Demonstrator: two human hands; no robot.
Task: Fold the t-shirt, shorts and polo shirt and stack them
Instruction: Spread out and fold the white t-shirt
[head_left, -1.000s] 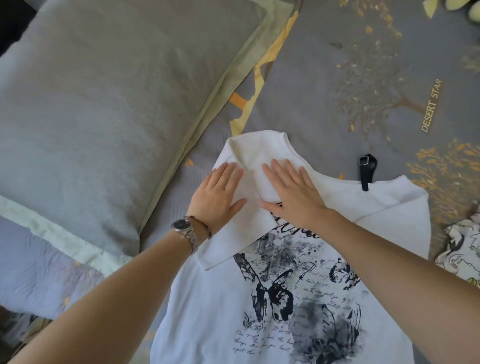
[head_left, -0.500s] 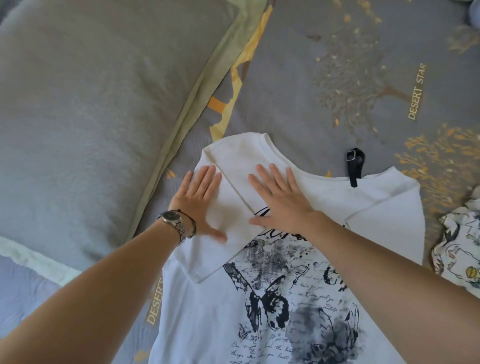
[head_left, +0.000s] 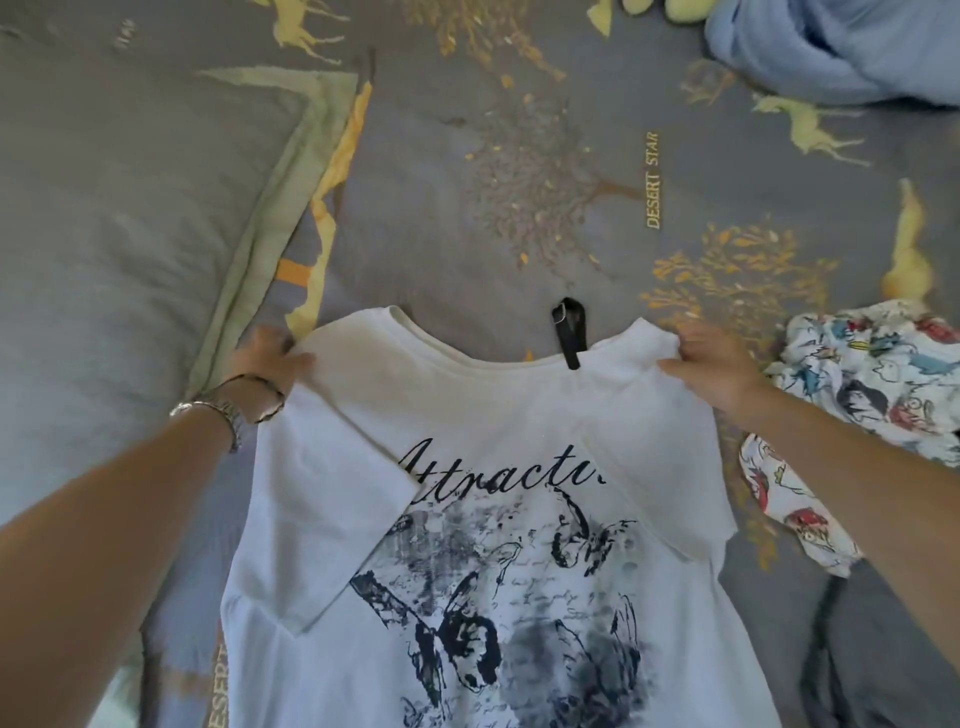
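The white t-shirt (head_left: 498, 545), spread print-up on the bed (head_left: 519, 182) with both sleeves folded in, is pinched at its shoulders by the left hand (head_left: 270, 358) and right hand (head_left: 711, 369), so a lengthwise fold is judged next.

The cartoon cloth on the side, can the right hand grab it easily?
Probably yes. The cartoon-print cloth lies right beside the right hand with nothing between, but that hand is pinching the t-shirt shoulder and must let go first.
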